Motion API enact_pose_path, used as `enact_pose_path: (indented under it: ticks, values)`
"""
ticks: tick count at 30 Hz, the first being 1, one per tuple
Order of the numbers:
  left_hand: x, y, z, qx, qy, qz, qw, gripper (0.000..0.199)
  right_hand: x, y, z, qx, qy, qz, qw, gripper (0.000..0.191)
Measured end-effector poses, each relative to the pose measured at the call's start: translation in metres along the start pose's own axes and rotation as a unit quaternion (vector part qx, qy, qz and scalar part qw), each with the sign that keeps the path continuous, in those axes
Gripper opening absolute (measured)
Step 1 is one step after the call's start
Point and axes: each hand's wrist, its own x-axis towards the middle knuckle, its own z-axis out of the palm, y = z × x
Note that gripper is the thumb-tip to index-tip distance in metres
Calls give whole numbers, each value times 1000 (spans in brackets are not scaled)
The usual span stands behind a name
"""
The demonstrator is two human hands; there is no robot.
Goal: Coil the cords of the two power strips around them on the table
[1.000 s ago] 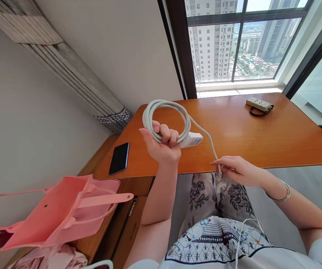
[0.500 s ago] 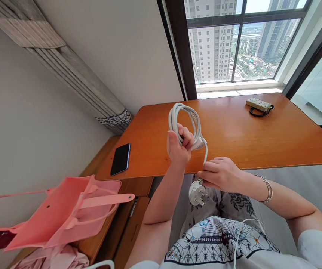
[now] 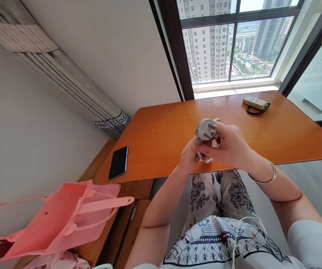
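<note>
Both hands meet over the front edge of the wooden table (image 3: 161,134). A white power cord's plug (image 3: 205,129) points its metal prongs up and to the right between them. My right hand (image 3: 230,144) is closed around the plug end from the right. From the left, my left hand (image 3: 189,156) grips the bundled white cord (image 3: 208,160) just below. Fingers and plug hide most of the coil.
A black phone (image 3: 118,162) lies at the table's left end. At the back right sits a power strip (image 3: 256,102) with a black cord. Lower left, an open pink bag (image 3: 65,220) rests on a wooden surface. A window (image 3: 233,48) stands behind the table.
My right hand has raised the plug from below the table edge up to my left hand. The coil, earlier held upright as a loop, has been lowered and turned, now mostly hidden.
</note>
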Motion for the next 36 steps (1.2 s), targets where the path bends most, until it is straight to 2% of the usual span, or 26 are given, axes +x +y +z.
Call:
enact_pose_path:
  ticks: [4, 8, 11, 22, 24, 26, 31, 33, 36]
  values:
    - [-2, 4, 8, 53, -51, 10, 997, 66, 5, 6, -8, -92, 80, -38, 992, 29]
    - [-2, 5, 13, 56, -116, -21, 992, 70, 6, 19, -8, -25, 68, -12, 997, 64]
    - [-2, 7, 11, 27, -133, -32, 990, 66, 4, 29, -8, 44, 54, 5, 998, 74]
    - [-3, 12, 4, 58, -150, -34, 986, 61, 7, 53, -18, 208, -51, 77, 974, 48]
    - [-3, 12, 4, 59, -148, -34, 987, 60, 5, 51, -18, 206, -35, 75, 975, 46]
    - [-2, 12, 3, 56, -143, -40, 987, 61, 1, 48, -18, 183, 8, 54, 982, 44]
    - [1, 15, 0, 26, -150, -77, 985, 62, -5, 47, -12, 131, 69, -21, 989, 23]
    - [2, 16, -1, 20, -160, -87, 983, 61, -6, 49, -9, 132, 84, -20, 988, 23]
    - [3, 18, -1, 25, -171, -88, 981, 60, -7, 51, -5, 131, 89, 15, 987, 24]
